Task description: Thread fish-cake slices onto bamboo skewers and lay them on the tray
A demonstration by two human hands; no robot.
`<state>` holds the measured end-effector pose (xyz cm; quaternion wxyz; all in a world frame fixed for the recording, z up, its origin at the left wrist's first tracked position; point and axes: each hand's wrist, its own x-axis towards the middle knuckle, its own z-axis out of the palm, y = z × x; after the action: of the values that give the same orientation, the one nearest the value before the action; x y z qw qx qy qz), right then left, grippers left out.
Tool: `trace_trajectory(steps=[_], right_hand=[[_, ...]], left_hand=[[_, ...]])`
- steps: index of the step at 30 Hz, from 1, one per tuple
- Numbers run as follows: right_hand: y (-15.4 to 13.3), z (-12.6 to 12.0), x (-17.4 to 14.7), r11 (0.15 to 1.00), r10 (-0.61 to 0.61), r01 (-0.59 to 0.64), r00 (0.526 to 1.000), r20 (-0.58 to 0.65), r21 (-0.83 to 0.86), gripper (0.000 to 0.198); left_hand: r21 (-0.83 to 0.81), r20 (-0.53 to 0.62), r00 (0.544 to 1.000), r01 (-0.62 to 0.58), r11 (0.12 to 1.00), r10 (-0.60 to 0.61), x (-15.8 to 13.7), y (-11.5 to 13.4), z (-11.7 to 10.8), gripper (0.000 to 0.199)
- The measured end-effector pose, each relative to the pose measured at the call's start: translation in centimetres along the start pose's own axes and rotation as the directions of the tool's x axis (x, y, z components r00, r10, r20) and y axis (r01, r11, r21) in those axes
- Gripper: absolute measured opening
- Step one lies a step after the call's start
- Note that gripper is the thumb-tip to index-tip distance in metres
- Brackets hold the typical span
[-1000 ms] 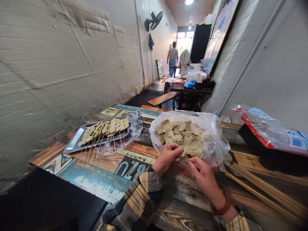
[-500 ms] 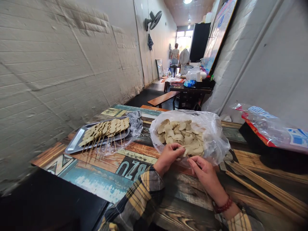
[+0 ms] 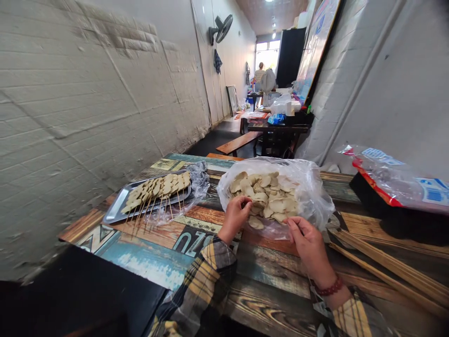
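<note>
My left hand (image 3: 235,216) is at the left front of a clear plastic bag (image 3: 314,187), its thumb and fingers pinched together by a heap of thin, pale beige oval slices (image 3: 277,205). Whatever is between those fingertips is too small to make out. At the bag's front right edge, my right hand (image 3: 307,241) is closed in a pinch. A thin stick, seemingly a bamboo skewer, shows faintly below its palm. To the left, skewered slices (image 3: 163,186) lie in rows on a metal tray (image 3: 112,211), their sticks overhanging its front edge.
Loose bamboo sticks (image 3: 389,267) lie at the right of the patterned wooden table (image 3: 273,299). Behind them sits an opened plastic package (image 3: 396,180). Crumpled clear plastic (image 3: 199,180) is beside the tray. Farther back are a bench (image 3: 240,142), a cluttered table and a person (image 3: 258,77).
My hands have moved apart, the left one slightly left and up, the right one to the right. More of the slices at the bag's front now shows.
</note>
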<state>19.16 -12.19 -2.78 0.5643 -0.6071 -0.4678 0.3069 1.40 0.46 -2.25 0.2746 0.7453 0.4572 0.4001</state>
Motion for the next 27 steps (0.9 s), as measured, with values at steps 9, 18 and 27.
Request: trace_trajectory(steps=[9,18,27], right_hand=[[0.2,0.3,0.5,0.999,-0.004,0.005,1.0,-0.015,0.049,0.035],[-0.1,0.5,0.4,1.0,0.006,-0.006,1.0,-0.004,0.01,0.036],[0.2,0.4,0.3,0.999,0.033,-0.033,0.999,0.003,0.01,0.036]], left_hand=[[0.39,0.03,0.979,-0.199,0.899,0.204,0.3,0.7,1.2,0.025],[0.325,0.053,0.97,-0.24,0.915,0.236,1.7,0.5,2.1,0.026],[-0.412,0.01,0.989,0.14,0.9,-0.149,1.7,0.2,1.7,0.018]])
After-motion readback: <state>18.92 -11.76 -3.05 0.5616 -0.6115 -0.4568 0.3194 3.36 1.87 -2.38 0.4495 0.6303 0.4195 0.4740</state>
